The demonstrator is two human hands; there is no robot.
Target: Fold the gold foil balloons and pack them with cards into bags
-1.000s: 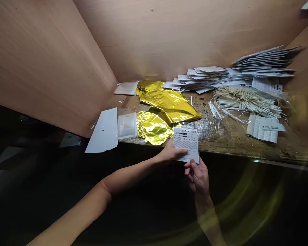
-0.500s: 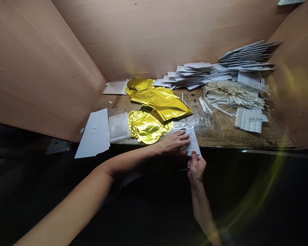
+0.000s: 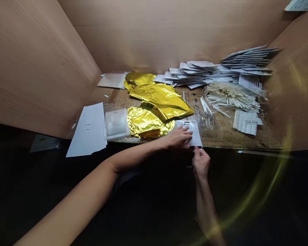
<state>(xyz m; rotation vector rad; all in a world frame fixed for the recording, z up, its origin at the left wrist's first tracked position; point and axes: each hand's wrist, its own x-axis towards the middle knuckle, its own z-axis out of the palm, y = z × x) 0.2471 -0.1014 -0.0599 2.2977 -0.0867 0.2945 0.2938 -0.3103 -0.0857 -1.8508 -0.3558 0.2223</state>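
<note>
My left hand (image 3: 181, 136) lies flat with its fingers stretched over a flat packet (image 3: 195, 137), a white printed card in what looks like a clear plastic bag. The packet rests at the table's front edge. Just below its lower right corner, my right hand (image 3: 201, 162) is closed, thumb against fingers, on a thin pale strip (image 3: 201, 148). Most of that strip is hidden by the fingers. Left of the packet lies a crinkled gold foil piece (image 3: 146, 121) with a scalloped edge. Larger folded gold foil (image 3: 164, 100) overlaps it from behind.
White cards (image 3: 86, 128) and clear plastic bags (image 3: 116, 123) lie at the front left. Behind, filled packets (image 3: 195, 73) are piled along the back wall. At right are a bag of white straws (image 3: 233, 95) and a folded printed sheet (image 3: 245, 123). Panels enclose the table.
My right hand has drawn back slightly from the packet's corner, and a thin pale strip now shows at its fingertips. My left hand stays on the packet. The view has shifted a little.
</note>
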